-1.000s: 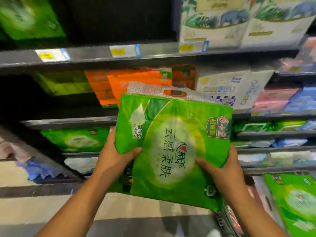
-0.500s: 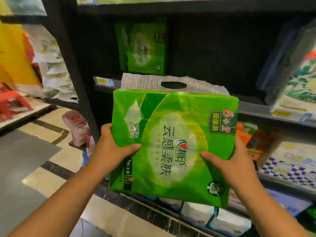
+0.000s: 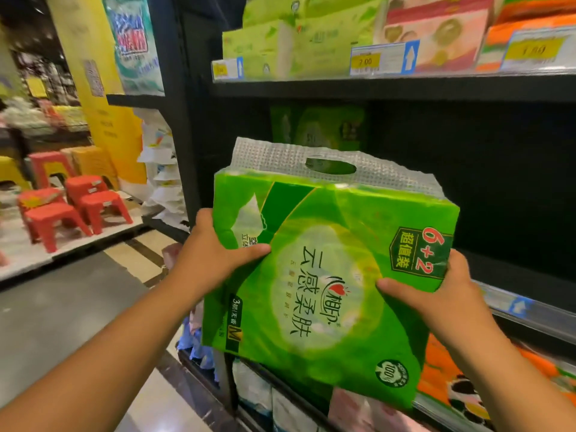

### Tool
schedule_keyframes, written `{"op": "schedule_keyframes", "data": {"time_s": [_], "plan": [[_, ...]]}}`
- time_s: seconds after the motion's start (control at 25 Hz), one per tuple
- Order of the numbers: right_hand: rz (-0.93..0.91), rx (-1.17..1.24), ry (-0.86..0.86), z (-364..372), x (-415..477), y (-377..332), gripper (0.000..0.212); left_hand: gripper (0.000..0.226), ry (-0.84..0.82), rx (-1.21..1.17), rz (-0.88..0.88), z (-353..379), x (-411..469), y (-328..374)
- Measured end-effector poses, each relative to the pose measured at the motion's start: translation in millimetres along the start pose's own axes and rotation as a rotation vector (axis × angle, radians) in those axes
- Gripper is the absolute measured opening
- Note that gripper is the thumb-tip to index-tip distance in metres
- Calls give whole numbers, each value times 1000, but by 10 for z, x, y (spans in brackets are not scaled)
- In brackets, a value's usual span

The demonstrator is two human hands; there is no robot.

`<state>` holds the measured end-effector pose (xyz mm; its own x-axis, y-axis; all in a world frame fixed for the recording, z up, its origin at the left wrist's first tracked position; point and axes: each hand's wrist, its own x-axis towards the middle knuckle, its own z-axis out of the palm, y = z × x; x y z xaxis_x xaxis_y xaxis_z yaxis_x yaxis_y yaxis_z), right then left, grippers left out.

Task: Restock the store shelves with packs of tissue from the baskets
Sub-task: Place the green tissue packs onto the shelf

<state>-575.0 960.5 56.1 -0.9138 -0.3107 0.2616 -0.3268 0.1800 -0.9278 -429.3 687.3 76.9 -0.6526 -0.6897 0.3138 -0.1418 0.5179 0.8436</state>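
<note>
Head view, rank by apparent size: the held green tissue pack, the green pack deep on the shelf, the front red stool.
1. The green tissue pack, also nearest the camera.
2-3. The shelf pack and red stool look alike; not ranked.

Retail shop, tissue aisle. Black shelving unit (image 3: 174,88) stocked with wrapped tissue packs (image 3: 280,42), yellow price tags (image 3: 364,62) clipped along its upper shelf edge. Left of shelving unit: red plastic stools (image 3: 93,198) on a low display platform (image 3: 18,254), plus a yellow pillar (image 3: 78,42). Grey aisle floor (image 3: 62,307) at its foot.

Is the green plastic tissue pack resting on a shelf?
No, the left hand and right hand hold the green plastic tissue pack before the dark shelf bay.
</note>
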Motion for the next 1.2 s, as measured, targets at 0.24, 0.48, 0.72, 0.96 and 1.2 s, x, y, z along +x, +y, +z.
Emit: {"op": "schedule_keyframes", "data": {"time_s": [0.24,0.48,0.72,0.96,1.2], "plan": [[-47,11,-17,329,573,-356,89,94,81,110,74,-212,665,104],[-122,-60,63,777,928,-680,103,109,46,2,221,-431,1411,-131],[-146,-92,229,1167,1058,-912,112,105,25,-110,330,-686,2033,-190],[-155,-125,370,1447,1081,-1023,99,94,-47,-232,377,-681,2435,-305],[-350,-240,436,1540,1202,-1319,100,95,33,-337,452,-709,2669,-235]]}}
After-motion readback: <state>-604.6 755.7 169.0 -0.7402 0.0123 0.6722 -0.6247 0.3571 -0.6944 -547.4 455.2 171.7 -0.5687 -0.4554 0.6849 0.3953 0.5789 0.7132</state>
